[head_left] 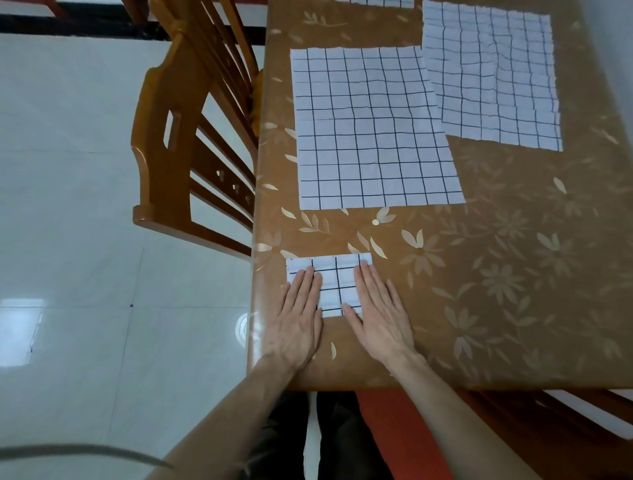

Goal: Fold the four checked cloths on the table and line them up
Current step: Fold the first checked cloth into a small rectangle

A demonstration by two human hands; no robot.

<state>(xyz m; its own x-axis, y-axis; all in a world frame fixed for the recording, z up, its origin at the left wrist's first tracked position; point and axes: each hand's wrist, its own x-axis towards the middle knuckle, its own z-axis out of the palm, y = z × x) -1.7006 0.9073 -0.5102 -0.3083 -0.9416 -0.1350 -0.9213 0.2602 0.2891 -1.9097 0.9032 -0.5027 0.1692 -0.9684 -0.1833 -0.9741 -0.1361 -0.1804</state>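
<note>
One checked cloth is already down to a small folded rectangle (334,284) near the left front corner of the table (479,308), and the person is pressing it flat. The left hand (299,317) lies palm down over the packet's left part, fingers straight and together, with the heel of the hand on the table edge. The right hand (378,313) lies the same way over the right part, its outer side on the bare tablecloth. Neither hand grips anything; both are flat and spread, bearing down on the folds.

Judging by this, the step in hand is the finishing press on the first cloth, so the task looks about a quarter done. Three cloths remain unfolded: a large one (373,130) lies flat just beyond the packet, a second (489,75) sits to its right with its left edge tucked under or touching the first, hard to say which, and only the bottom strip of a third (373,2) shows at the top of the view.

The next move probably calls for lifting both hands, leaving the packet where it can start the row, and reaching for the near edge of the large cloth. A wooden chair (191,137) stands at the table's left side
</note>
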